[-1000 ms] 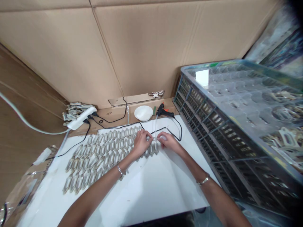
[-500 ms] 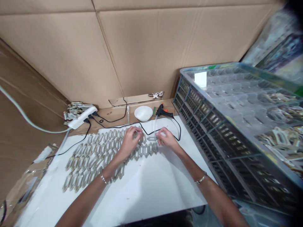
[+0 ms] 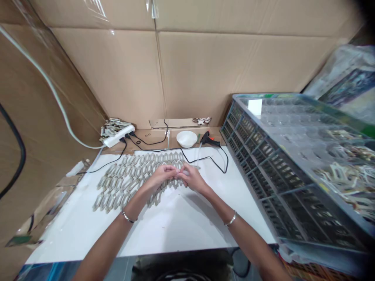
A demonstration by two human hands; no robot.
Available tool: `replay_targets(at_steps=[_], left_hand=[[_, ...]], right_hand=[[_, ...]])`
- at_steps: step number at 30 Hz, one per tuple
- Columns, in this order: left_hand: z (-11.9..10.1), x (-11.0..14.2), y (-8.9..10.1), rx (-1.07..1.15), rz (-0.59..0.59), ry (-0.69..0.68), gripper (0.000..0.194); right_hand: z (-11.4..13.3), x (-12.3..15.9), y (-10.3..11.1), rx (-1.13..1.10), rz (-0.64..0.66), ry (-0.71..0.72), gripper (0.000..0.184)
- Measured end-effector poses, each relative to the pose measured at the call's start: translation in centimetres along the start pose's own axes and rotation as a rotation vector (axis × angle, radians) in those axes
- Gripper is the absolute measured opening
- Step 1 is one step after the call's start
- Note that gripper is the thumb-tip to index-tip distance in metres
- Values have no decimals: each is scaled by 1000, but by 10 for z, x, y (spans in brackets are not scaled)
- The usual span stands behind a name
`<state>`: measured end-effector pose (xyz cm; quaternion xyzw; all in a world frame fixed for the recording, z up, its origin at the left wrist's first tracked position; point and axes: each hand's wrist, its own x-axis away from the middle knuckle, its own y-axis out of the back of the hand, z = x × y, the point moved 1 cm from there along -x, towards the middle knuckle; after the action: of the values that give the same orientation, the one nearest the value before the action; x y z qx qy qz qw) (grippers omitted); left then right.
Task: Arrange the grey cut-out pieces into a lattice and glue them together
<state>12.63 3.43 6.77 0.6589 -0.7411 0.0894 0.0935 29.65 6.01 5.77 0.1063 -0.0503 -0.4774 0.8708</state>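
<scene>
A mat of several grey hexagonal pieces (image 3: 129,179) joined in rows lies on the white board (image 3: 175,226). My left hand (image 3: 159,178) rests at the mat's right end with its fingers curled on the pieces. My right hand (image 3: 191,178) meets it there, fingers pinched against the same end of the mat. What lies between the fingertips is too small to make out. Both wrists wear thin bracelets.
A black glue gun (image 3: 208,139) with its cord and a white bowl (image 3: 186,138) lie behind the mat. A white power strip (image 3: 118,136) sits at the back left. A blue crate (image 3: 295,164) with trays of cut pieces fills the right. Cardboard walls surround the board.
The view has tilted up and shifted. My hands have come together at the mat's right end; half a second ago they were apart, the right hand holding a single piece.
</scene>
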Motion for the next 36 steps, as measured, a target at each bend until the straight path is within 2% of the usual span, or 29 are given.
replay_targets(at_steps=[6,10,13,17,20,22,27,30,36], left_hand=[[3,20,7,-25,28,10,42],[4,27,5,-42,-7,-16,44],[-3,24,8,-69,-59,-67,45],[-14,4,16,-174,-125,-159,44],[-17,-20,18,-232,-120,-238,40],[-17,-37,15,-248,-82,-264,36],[-13,-68,3,-315,68,-284,28],[-7,-78,2,-376,131,-287,25],[-1,-89,6,-479,167,-295,22]], right_hand=[[6,9,-7,28,61,22,22],[6,12,-11,-169,197,-42,33],[4,11,-6,-385,218,-148,37],[1,6,13,-740,203,-358,31],[-1,2,30,-868,200,-444,16],[-2,1,41,-908,166,-417,11],[-7,2,58,-915,55,-334,21],[-12,1,65,-879,16,-292,22],[-17,0,73,-797,10,-236,28]])
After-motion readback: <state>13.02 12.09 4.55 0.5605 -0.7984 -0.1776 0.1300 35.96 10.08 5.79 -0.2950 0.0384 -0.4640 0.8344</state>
